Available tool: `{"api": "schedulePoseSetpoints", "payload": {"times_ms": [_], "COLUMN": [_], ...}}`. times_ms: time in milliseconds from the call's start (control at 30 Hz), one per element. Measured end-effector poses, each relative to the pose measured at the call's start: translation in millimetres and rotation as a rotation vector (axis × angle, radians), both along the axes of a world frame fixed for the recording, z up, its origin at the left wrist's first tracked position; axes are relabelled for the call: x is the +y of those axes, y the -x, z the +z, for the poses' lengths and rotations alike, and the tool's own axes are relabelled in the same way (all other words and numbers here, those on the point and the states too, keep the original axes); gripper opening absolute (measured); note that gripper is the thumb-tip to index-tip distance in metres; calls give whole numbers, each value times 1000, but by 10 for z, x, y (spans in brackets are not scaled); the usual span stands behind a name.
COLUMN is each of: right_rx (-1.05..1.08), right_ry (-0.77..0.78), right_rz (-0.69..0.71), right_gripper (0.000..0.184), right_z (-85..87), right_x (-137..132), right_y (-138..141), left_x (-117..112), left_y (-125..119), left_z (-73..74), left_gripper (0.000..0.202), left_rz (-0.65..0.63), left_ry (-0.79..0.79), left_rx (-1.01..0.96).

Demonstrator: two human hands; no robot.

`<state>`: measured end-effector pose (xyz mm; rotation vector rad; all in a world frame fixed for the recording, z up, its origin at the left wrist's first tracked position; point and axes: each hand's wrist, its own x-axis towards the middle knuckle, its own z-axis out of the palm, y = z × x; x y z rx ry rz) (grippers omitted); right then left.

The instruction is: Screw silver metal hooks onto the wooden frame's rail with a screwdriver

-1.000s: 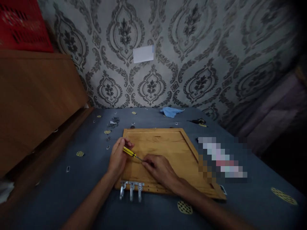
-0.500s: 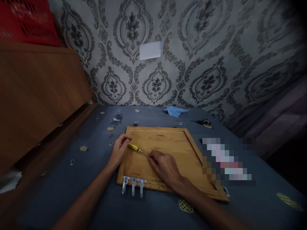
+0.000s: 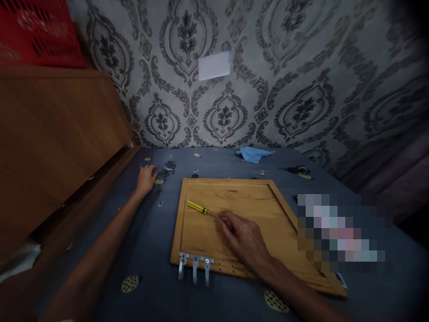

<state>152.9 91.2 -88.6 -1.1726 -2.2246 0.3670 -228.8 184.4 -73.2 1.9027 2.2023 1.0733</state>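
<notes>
While the wooden panel (image 3: 231, 192) lies flat, the right hand (image 3: 246, 235) pinches the yellow screwdriver (image 3: 197, 207) by its shaft, handle toward ten o'clock; the left hand (image 3: 146, 180), fingers apart, is nearer the metal parts (image 3: 170, 166), just beside it at two o'clock.

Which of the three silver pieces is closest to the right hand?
The rightmost silver piece on the wooden board: the middle one and leftmost one sit farther from the right hand.

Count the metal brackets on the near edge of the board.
3, side by side on the near edge of the board, toward its left: left bracket, middle bracket, right bracket. More could be hidden where the right forearm crosses that edge.
</notes>
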Motion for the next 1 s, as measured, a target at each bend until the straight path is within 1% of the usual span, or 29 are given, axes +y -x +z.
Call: {"api": "schedulePoseSetpoints", "payload": {"times_ms": [167, 333, 600, 700, 767, 833, 900, 1000], "right_rx": [43, 64, 67, 70, 71, 73, 74, 76], "right_ry": [7, 23, 43, 41, 38, 34, 33, 46], "right_rz": [45, 56, 67, 71, 72, 71, 70, 68], "right_gripper": [27, 27, 29, 30, 30, 30, 30, 30], "right_z": [-15, -4, 24, 28, 31, 33, 32, 26], "right_x": [7, 9, 8, 5, 5, 8, 11, 12], "right_y": [-4, -6, -6, -4, 0, 4, 7, 7], "left_x": [50, 52, 71, 30, -50, -190, -391, -768], "left_y": [79, 143, 135, 125, 119, 104, 75, 10], "left_z": [-71, -73, -64, -33, -8, 5, -7, -71], "left_gripper": [35, 35, 35, 35, 34, 33, 32, 30], "left_rz": [-43, -92, -146, -175, -204, -242, -285, -348], "left_ry": [52, 79, 88, 75, 64, 52, 41, 34], "left_rx": [138, 199, 173, 135, 109, 84, 58, 12]}}
